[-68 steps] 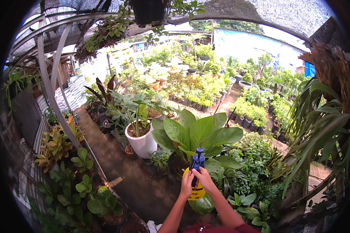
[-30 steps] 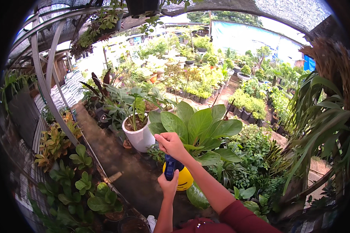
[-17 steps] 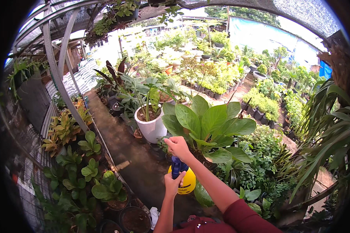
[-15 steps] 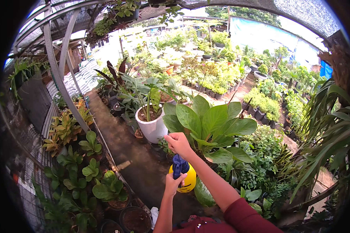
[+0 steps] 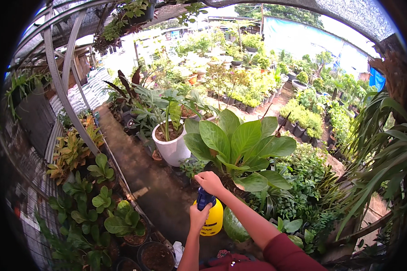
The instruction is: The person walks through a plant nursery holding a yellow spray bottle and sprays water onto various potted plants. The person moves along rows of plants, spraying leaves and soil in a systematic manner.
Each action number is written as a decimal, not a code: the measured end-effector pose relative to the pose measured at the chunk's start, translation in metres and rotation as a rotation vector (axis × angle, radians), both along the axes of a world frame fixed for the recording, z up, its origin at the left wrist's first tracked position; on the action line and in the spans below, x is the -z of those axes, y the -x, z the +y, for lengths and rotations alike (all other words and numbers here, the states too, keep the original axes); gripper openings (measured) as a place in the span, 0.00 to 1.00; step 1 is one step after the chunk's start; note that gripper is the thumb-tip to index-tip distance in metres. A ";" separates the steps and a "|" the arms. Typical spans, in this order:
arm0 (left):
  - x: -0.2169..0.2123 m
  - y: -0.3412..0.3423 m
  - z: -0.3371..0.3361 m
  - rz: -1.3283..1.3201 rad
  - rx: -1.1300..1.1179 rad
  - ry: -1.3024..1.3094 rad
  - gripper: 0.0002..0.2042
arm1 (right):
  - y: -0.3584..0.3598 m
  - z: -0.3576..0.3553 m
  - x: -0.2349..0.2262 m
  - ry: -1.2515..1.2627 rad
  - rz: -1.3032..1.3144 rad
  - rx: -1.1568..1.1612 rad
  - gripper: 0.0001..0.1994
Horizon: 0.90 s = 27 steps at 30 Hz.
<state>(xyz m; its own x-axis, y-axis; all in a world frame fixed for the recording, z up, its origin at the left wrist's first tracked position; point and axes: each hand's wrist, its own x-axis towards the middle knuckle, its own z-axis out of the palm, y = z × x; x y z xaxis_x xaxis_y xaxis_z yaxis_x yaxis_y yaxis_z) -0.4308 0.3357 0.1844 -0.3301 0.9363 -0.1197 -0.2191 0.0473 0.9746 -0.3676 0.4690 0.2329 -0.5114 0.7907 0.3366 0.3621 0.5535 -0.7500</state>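
A yellow pump sprayer (image 5: 215, 220) with a dark blue head hangs upright in front of me, above the path. My left hand (image 5: 199, 217) is closed around the blue handle on its near left side. Just over the sprayer's top, my right hand (image 5: 209, 182) is closed in a fist on the pump knob, which the fingers mostly hide. Right behind that fist stands a large broad-leaved green plant (image 5: 239, 147). Farther left, a white pot (image 5: 172, 147) holds a plant with long stems.
Along the left run small potted leafy plants (image 5: 124, 220) and a soil-filled pot (image 5: 156, 256). A metal post (image 5: 61, 92) rises there. Dense foliage (image 5: 294, 189) fills the right, with long strap leaves (image 5: 384, 140) hanging beyond. A brown path (image 5: 135, 167) leads away between them.
My right fist has moved down, closer to the sprayer's head. My left hand keeps its grip on the handle. The whole view has shifted slightly.
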 end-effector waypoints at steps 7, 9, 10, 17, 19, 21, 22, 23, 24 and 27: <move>-0.006 0.007 0.005 0.127 -0.100 -0.080 0.08 | 0.009 -0.010 -0.100 -0.273 0.176 0.073 0.18; 0.005 0.005 0.007 0.235 -0.213 -0.137 0.07 | 0.010 -0.011 -0.090 -0.327 0.145 0.089 0.18; 0.000 0.002 0.009 0.238 -0.218 -0.137 0.07 | 0.008 -0.009 -0.080 -0.353 0.127 0.101 0.18; -0.007 0.012 0.015 0.412 -0.170 -0.029 0.07 | 0.005 0.001 -0.021 -0.178 -0.380 0.117 0.16; -0.015 0.013 0.018 0.267 -0.158 -0.044 0.07 | 0.010 0.002 -0.028 -0.120 -0.297 0.094 0.16; -0.018 0.016 0.021 0.177 -0.130 -0.061 0.08 | 0.011 0.008 -0.051 -0.224 -0.170 0.130 0.15; -0.021 0.014 0.024 0.157 -0.102 -0.064 0.08 | 0.010 0.010 -0.068 -0.281 -0.108 0.146 0.15; -0.024 0.011 0.026 0.139 -0.083 -0.062 0.08 | 0.011 0.009 -0.084 -0.308 -0.093 0.155 0.15; -0.025 0.010 0.026 0.123 -0.060 -0.058 0.08 | 0.010 0.006 -0.099 -0.333 -0.078 0.167 0.15; -0.008 0.001 0.032 0.182 -0.156 -0.143 0.06 | 0.000 -0.004 -0.110 -0.334 -0.123 0.216 0.15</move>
